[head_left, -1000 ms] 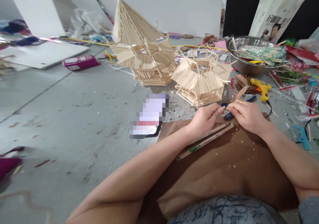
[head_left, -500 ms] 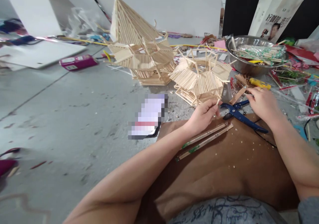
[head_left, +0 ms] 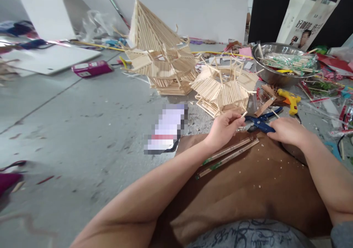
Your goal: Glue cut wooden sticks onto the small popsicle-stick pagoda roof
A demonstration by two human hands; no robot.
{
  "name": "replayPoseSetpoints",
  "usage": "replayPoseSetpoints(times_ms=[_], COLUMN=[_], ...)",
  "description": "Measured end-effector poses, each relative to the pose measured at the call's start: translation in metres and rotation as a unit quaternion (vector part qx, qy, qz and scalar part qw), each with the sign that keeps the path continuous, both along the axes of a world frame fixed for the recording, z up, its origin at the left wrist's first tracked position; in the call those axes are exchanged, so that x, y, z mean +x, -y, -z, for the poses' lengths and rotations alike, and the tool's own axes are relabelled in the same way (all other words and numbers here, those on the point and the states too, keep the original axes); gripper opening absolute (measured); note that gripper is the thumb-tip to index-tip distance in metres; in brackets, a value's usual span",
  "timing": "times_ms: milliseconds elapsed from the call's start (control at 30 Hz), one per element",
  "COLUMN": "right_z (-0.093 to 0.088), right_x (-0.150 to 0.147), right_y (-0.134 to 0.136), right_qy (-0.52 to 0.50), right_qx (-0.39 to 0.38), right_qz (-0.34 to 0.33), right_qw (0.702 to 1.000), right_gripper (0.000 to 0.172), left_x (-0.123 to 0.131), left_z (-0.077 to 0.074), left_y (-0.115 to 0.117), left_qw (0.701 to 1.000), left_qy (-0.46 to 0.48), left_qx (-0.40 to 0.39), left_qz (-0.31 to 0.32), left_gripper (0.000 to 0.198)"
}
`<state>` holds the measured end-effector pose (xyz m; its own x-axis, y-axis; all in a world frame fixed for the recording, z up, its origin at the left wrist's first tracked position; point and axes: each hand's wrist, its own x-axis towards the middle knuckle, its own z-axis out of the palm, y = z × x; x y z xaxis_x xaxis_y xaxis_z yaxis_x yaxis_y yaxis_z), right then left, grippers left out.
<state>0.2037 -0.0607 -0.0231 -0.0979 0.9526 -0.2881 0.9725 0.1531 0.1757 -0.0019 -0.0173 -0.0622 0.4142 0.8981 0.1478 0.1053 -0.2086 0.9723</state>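
My left hand (head_left: 225, 127) pinches a short wooden stick (head_left: 244, 114) whose end shows past the fingertips. On the handle of the blue pliers (head_left: 259, 123) lies my right hand (head_left: 288, 130), its fingers closed round it, and a thin stick (head_left: 275, 113) juts up beside that hand. Two wrapped chopsticks (head_left: 228, 157) rest on the brown cloth (head_left: 248, 196) over my lap. Just beyond my left hand stands a low stick-built frame (head_left: 226, 89). Behind it to the left is a taller stick tower (head_left: 162, 60) with a pointed roof.
A phone (head_left: 168, 126) lies on the floor left of my left hand. Beyond my right hand are a yellow glue gun (head_left: 291, 100), brown folded paper (head_left: 267, 102) and a metal bowl (head_left: 275, 77) of wrapped sticks. A purple box (head_left: 92, 68) lies far left.
My right hand has left the area by the brown paper and glue gun, come down nearer me and closed on the pliers' handle. The view has shifted slightly. My left hand still holds its stick.
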Motion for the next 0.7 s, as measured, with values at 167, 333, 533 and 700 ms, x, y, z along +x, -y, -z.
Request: replayPoseSetpoints(times_ms=[167, 333, 533, 700], right_z=[-0.027, -0.048, -0.037, -0.018], right_x=[0.018, 0.032, 0.02, 0.001], right_y=[0.003, 0.011, 0.013, 0.005], right_qy=[-0.125, -0.337, -0.599, -0.696], right_qx=[0.028, 0.01, -0.006, 0.071], right_qz=[0.041, 0.063, 0.095, 0.113], right_qw=[0.991, 0.94, 0.795, 0.706], right_gripper=[0.028, 0.031, 0.026, 0.014], left_x=[-0.001, -0.003, -0.001, 0.002], left_z=[0.0, 0.001, 0.0, -0.003], left_y=[0.0, -0.001, 0.005, 0.012], left_qw=[0.996, 0.985, 0.987, 0.989], left_qy=[0.002, 0.017, 0.052, 0.051], left_qx=[0.081, 0.171, 0.089, 0.024], left_qz=[-0.039, -0.005, 0.127, 0.137], left_gripper=[0.028, 0.03, 0.035, 0.044])
